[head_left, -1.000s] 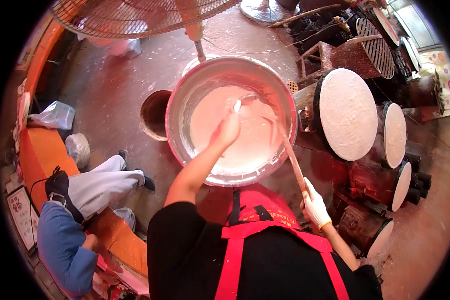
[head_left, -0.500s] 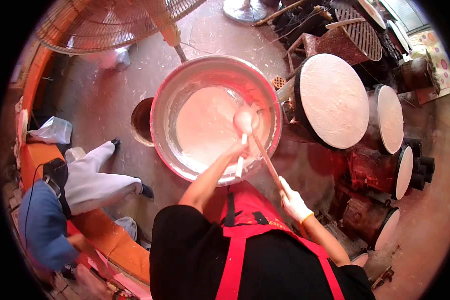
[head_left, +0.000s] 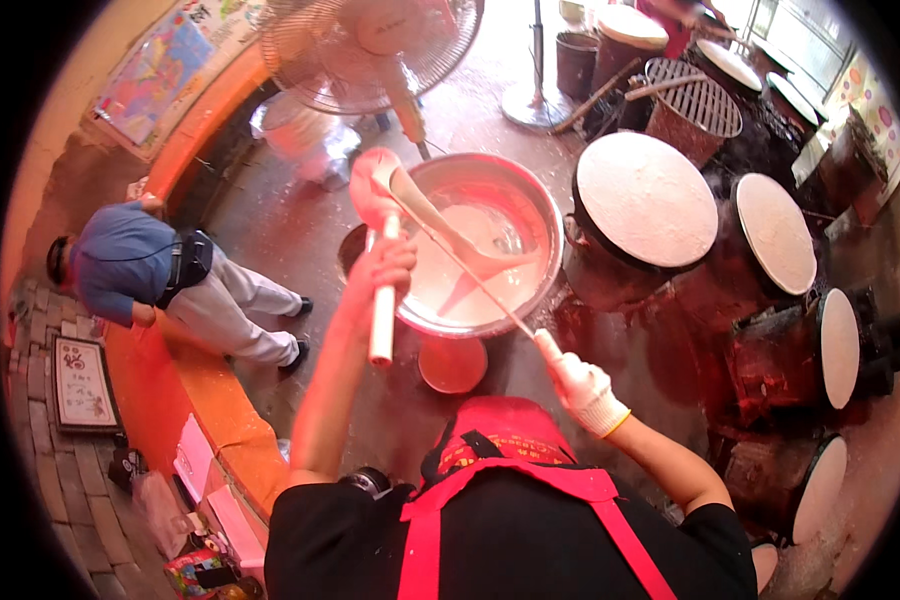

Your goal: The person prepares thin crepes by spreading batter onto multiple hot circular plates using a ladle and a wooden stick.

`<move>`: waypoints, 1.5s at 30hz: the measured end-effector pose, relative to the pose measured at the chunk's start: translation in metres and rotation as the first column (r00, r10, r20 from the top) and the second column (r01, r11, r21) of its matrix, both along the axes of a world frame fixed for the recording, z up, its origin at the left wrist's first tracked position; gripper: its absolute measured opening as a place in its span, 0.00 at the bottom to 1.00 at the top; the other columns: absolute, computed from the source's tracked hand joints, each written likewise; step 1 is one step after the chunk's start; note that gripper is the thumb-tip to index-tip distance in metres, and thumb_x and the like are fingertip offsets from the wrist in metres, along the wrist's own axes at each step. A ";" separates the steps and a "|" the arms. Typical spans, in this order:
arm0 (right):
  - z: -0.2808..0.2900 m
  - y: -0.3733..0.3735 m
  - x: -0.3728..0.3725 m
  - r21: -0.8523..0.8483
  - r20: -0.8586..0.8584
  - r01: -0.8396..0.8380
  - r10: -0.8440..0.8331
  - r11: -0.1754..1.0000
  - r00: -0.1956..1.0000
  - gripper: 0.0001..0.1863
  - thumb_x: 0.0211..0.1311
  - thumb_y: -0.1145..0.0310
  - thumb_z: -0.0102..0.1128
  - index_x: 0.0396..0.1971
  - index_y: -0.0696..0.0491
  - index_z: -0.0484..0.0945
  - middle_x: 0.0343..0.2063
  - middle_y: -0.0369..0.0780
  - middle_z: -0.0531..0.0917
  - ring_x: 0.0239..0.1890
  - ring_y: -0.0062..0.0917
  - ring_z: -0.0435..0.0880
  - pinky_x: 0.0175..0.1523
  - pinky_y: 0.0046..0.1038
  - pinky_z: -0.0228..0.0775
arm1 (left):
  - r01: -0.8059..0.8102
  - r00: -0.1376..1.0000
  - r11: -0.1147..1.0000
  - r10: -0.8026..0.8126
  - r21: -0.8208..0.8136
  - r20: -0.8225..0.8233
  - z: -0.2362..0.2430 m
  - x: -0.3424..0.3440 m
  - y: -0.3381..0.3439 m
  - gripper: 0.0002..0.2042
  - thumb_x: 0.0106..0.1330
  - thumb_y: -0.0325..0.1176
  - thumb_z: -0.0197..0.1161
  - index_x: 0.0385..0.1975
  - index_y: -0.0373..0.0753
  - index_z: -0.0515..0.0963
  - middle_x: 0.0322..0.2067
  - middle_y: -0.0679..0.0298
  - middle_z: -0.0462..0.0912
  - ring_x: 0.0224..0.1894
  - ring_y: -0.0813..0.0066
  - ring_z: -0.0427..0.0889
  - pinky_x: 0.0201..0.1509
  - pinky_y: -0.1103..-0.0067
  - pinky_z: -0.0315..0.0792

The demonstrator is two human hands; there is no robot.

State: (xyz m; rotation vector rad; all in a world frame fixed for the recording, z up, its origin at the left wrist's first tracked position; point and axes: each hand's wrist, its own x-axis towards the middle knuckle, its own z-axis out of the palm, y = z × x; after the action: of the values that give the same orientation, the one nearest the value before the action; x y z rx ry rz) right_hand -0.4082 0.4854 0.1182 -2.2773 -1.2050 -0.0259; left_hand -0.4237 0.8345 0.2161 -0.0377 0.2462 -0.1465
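Head view, looking down over your apron. You are gripping a white-handled ladle (head_left: 382, 250) in your left hand (head_left: 382, 272), fingers wrapped around the shaft with the scoop raised above and beyond your knuckles; pale batter is coating the scoop and running off it in a ribbon. Keep the handle close to upright while lifting, so the stream is falling back into the large metal basin (head_left: 555, 215) just beyond the hand rather than over its near rim, and let the drip thin out before you are carrying the ladle sideways.

Between your hands, the basin is holding a shallow pool of the pale batter (head_left: 450, 280), and a small round lid or dish (head_left: 453, 363) is lying below it, nearer your body. Be watching that the basin is not rocking as the tools are pulling against it.

Your gloved right hand (head_left: 582, 385) is clenched on the end of a long thin stick (head_left: 470, 280), which is running diagonally up and left, out over the batter; whether its tip is dipping in is not clear. Keep that grip firm and the stick low, clear of the falling stream.

To the right of your right hand, round cloth-topped steamers (head_left: 647, 197) are standing in a curved row; be keeping your forearm off their edges.
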 end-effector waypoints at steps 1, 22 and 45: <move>0.009 0.005 0.005 0.061 0.081 0.012 -0.017 0.998 0.997 0.36 0.52 0.76 0.52 0.66 0.46 0.59 0.18 0.39 0.69 0.13 0.29 0.73 0.18 0.31 0.67 | 0.058 0.998 0.997 -0.058 0.057 -0.002 0.024 0.001 0.018 0.02 0.70 0.25 0.42 0.39 0.36 0.60 0.21 0.68 0.61 0.16 0.84 0.62 0.13 0.89 0.60; -0.029 0.001 -0.218 0.144 0.160 0.707 -0.721 0.692 0.674 0.33 0.54 0.75 0.54 0.63 0.50 0.62 0.31 0.43 0.78 0.23 0.36 0.79 0.26 0.33 0.73 | 0.918 0.375 0.384 -0.763 0.097 -0.526 0.035 0.060 0.122 0.06 0.70 0.26 0.44 0.29 0.36 0.61 0.18 0.71 0.63 0.14 0.88 0.63 0.13 0.91 0.62; 0.057 0.100 -0.483 0.456 -0.150 0.635 -0.757 -0.623 -0.636 0.26 0.65 0.68 0.51 0.64 0.42 0.63 0.25 0.46 0.75 0.24 0.31 0.74 0.40 0.29 0.70 | -0.507 -0.780 0.546 -0.620 0.667 -0.086 0.070 -0.243 -0.415 0.12 0.56 0.27 0.62 0.35 0.33 0.66 0.21 0.63 0.72 0.15 0.76 0.73 0.16 0.79 0.68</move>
State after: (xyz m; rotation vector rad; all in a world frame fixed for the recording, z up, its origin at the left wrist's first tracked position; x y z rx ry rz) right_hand -0.8915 0.5852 0.1754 -1.9526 1.5013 -1.3755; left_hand -0.6663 0.4194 0.2856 1.2066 -2.3525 -0.9404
